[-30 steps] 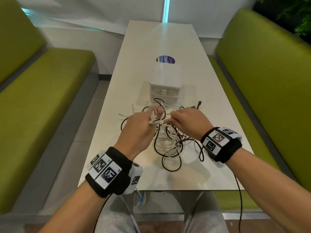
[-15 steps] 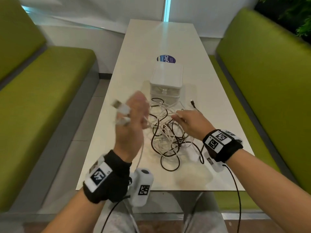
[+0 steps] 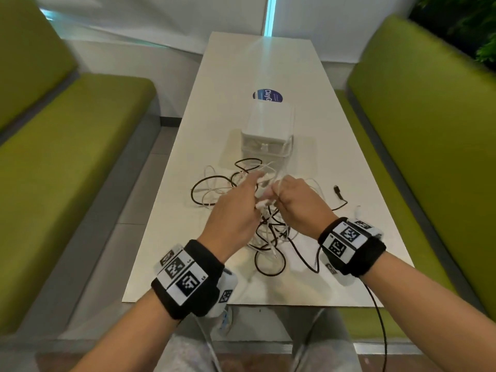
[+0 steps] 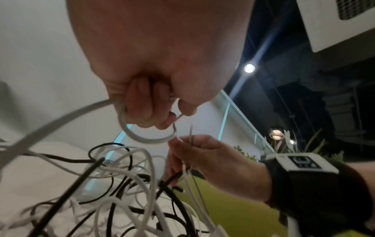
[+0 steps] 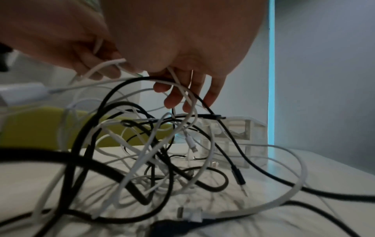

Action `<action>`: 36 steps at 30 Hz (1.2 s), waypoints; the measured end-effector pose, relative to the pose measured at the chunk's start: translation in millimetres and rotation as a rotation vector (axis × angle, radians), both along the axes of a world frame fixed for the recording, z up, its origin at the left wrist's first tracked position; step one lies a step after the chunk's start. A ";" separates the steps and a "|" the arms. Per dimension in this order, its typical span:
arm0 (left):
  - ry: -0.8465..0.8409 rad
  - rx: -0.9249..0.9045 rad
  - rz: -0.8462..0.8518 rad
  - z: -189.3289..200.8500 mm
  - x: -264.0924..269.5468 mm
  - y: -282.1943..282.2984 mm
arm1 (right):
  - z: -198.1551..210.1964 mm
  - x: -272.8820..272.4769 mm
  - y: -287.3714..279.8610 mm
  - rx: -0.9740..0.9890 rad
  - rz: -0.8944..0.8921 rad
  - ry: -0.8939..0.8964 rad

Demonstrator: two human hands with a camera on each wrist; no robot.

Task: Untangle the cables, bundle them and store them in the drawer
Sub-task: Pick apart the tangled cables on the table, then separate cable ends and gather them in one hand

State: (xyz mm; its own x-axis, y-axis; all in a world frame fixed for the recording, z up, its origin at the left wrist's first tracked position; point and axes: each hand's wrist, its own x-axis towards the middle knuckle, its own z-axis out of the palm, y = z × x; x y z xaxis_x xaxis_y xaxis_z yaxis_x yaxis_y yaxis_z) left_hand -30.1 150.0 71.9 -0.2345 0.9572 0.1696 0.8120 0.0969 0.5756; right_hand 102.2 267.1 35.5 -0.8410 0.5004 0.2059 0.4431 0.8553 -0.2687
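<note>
Lying mid-frame on white desk [image 3: 335,124]: tangle of black and white cables [image 3: 264,232], before drawer unit [image 3: 268,130]. Left hand [image 3: 233,213] grasping a white loop; right hand [image 3: 300,202] pinching thin white strands.

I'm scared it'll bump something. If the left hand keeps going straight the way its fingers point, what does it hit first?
Probably the white drawer box. The left hand points away over the tangled cables toward it, with only looped cable between. How high the hand is stays unclear, so it might snag those loops first.
</note>
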 end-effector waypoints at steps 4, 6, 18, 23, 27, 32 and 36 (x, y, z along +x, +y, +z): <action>0.093 -0.020 -0.113 -7.5 14.5 8.6 | 9.2 2.7 -12.1 -0.038 0.088 -0.061; 0.070 0.018 -0.092 -11.2 20.0 10.8 | 13.8 5.9 -18.0 -0.090 0.064 -0.057; -0.284 0.630 0.044 20.1 10.5 0.7 | -5.0 8.6 0.6 -0.098 -0.073 0.015; -0.553 0.902 -0.173 69.9 22.0 -13.9 | -14.4 6.9 11.1 -0.209 -0.102 -0.064; -0.492 0.651 -0.161 70.0 21.9 1.4 | -21.7 5.5 7.5 -0.232 -0.180 -0.077; -0.380 0.171 -0.194 10.1 18.8 16.1 | -6.5 4.2 -5.4 -0.224 -0.189 0.091; -0.130 0.087 -0.253 -14.0 21.2 20.1 | 2.2 6.8 -14.2 -0.284 -0.180 0.122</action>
